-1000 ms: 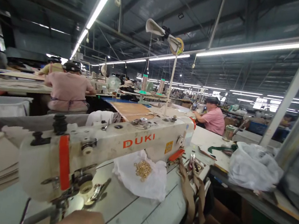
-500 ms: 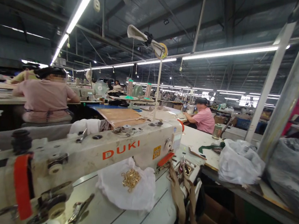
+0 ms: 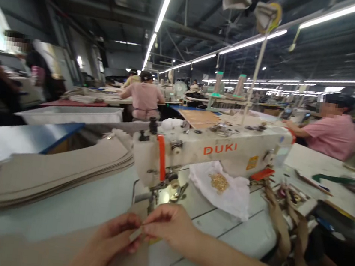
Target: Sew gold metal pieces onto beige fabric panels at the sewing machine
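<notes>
My left hand (image 3: pixel 115 235) and my right hand (image 3: pixel 174 227) meet in front of the sewing machine (image 3: pixel 188 151), fingertips almost touching. Between them is a small beige fabric strip (image 3: pixel 135 234), pinched by both hands. Under my hands lies a beige fabric panel (image 3: pixel 136 261), running up toward the machine's needle area, which is lit. Part of the strip is hidden by my fingers.
A stack of beige fabric panels (image 3: pixel 63 164) lies left of the machine. Gold metal rings (image 3: pixel 219 183) sit on a white cloth (image 3: pixel 236 203) under the arm. Tan straps (image 3: pixel 275 218) hang at the table's right edge. Co-workers sit beyond.
The view has swung left and down, bringing both my hands, the fabric panel and the stack into sight. The sewing machine now appears smaller and farther right.
</notes>
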`<state>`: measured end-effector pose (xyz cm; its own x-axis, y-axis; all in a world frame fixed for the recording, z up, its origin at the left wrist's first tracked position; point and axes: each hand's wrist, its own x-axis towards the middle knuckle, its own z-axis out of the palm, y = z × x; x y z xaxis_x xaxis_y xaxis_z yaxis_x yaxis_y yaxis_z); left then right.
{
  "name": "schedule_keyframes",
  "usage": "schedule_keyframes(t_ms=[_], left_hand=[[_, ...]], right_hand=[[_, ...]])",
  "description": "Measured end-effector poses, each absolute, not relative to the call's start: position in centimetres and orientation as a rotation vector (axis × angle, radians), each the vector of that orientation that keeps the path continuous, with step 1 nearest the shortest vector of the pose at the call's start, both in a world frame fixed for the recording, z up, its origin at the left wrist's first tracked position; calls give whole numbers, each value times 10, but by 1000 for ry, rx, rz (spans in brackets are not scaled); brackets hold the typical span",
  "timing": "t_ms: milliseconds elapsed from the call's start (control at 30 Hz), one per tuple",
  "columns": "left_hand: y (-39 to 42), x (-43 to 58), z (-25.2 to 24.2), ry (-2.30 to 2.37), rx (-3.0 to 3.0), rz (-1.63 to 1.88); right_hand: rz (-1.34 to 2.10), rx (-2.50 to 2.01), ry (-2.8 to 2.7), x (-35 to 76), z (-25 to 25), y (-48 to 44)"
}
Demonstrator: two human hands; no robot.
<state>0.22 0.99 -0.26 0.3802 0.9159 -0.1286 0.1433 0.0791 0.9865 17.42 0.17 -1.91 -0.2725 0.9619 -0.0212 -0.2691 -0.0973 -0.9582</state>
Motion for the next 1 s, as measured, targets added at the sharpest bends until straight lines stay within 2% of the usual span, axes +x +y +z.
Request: schedule_keyframes(t_ms=[167, 400, 567, 1000], left_hand=[[-1, 13, 13, 1039, 1380, 742], [-6, 7, -2, 1151, 1626, 823], [-5, 8, -3, 1191, 1572, 856], [-6, 13, 4, 1080, 1298, 959]], right_hand=[[1426, -886, -1300, 176, -15, -11], [1002, -1092, -1689, 175, -4, -27], [856, -1005, -1801, 181, -1, -26], [822, -1057, -1689, 179, -11, -21]])
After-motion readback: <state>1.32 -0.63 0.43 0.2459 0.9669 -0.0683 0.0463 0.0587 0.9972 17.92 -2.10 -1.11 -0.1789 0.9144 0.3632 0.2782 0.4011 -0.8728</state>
